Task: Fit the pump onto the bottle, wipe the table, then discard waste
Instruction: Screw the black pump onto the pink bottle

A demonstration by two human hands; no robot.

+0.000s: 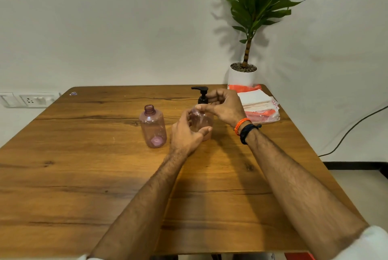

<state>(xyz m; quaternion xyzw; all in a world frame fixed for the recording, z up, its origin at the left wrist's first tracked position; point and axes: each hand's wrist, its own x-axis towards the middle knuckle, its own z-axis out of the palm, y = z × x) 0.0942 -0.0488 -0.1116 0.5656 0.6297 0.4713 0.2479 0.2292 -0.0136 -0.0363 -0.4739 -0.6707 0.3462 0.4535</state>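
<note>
Two clear pink bottles stand upright on the wooden table (84,175). The left bottle (152,126) has an open neck and no pump. The right bottle (201,122) carries a black pump (201,94) on its neck, spout pointing left. My left hand (185,133) wraps around this bottle's body from the near left. My right hand (224,106) reaches in from the right, fingers pinching the pump's collar at the bottle neck. Both hands hide much of that bottle.
A pack of white tissues in orange and clear wrapping (258,104) lies at the table's far right corner. Behind it a potted plant (243,73) stands in a white pot. A wall socket (31,100) is at far left, and a black cable (354,127) hangs at right.
</note>
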